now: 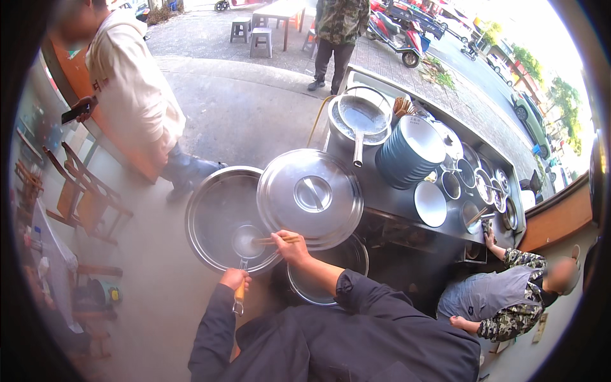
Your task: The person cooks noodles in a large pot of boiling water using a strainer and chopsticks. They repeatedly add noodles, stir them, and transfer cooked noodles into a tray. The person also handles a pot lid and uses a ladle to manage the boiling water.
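My left hand (235, 279) grips the wooden handle (239, 292) of a round wire strainer (249, 242), whose basket is over a large steaming steel pot (200, 200). Pale contents in the basket are blurred by steam. In my right hand (292, 247) is a pair of wooden chopsticks (265, 241), with the tips at the basket. A big round steel lid (277, 191) with a bar handle lies just beyond my right hand, partly over the steaming pot and partly over a second steel pot (366, 258). My right forearm hides part of that second pot.
A steel counter (382, 200) at the right holds stacked bowls (405, 153), a single bowl (430, 204), a pan (365, 114) on a basin and several containers. A co-worker (501, 296) reaches over its far end. A person (133, 86) with a phone stands at upper left, another (340, 38) beyond the counter.
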The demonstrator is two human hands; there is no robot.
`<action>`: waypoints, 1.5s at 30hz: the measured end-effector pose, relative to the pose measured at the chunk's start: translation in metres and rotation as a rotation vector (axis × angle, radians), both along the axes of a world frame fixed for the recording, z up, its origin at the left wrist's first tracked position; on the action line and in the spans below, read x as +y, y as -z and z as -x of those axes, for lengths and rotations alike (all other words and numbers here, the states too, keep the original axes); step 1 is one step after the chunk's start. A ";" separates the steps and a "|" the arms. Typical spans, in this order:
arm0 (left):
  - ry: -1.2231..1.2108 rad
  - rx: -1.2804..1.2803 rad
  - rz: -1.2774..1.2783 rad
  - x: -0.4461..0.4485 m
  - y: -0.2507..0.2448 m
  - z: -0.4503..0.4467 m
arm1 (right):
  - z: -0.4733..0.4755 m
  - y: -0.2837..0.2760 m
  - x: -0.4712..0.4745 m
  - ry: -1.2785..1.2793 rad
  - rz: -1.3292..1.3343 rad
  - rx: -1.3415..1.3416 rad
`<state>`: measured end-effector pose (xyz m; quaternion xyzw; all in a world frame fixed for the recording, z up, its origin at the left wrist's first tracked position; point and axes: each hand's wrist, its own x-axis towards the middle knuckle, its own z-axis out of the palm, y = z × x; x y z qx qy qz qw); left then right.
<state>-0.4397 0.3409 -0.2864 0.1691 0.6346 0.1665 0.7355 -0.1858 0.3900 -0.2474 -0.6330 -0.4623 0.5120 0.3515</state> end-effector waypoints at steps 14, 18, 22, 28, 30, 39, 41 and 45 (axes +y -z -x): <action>0.055 0.033 -0.036 0.002 -0.005 -0.005 | 0.000 0.011 -0.014 -0.077 0.037 -0.104; 0.063 0.038 -0.040 -0.005 0.003 0.001 | 0.004 -0.008 -0.006 0.009 -0.023 0.061; 0.096 0.070 -0.063 -0.001 -0.001 -0.004 | -0.003 0.012 -0.022 -0.076 0.018 -0.152; 0.066 0.006 -0.018 -0.006 0.003 0.001 | 0.004 -0.008 -0.009 0.051 -0.041 0.130; 0.043 0.011 -0.030 -0.006 0.009 -0.001 | -0.005 -0.004 -0.023 -0.037 -0.060 -0.080; 0.041 0.072 -0.047 -0.006 -0.002 -0.005 | -0.007 0.011 -0.018 -0.064 -0.070 -0.067; 0.074 0.095 -0.090 -0.005 0.000 -0.006 | 0.000 0.015 -0.019 -0.070 -0.046 -0.054; 0.098 0.118 -0.126 -0.009 0.009 -0.002 | 0.009 -0.015 -0.011 0.012 -0.050 0.125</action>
